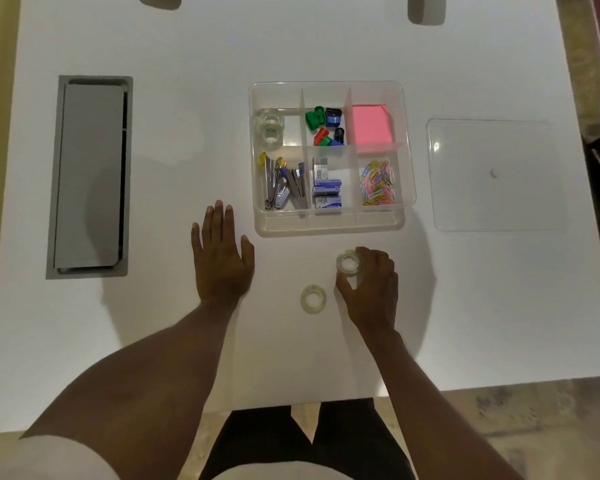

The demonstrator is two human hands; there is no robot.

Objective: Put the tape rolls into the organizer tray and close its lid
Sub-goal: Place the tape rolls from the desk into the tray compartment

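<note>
L hand: flat on table, fingers spread, holding nothing.
Loose roll: lies between the hands, untouched.
R hand: fingers clamped on tape roll.
Tip: lift clear of tray wall, drop in far-left compt w/ stored rolls.
Lid: off, right of tray.

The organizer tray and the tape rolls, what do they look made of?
The organizer tray looks like clear, glossy hard plastic: the white table shows through its walls. The tape rolls, such as the loose one, look like translucent, faintly yellowish shiny film wound in rings.
</note>
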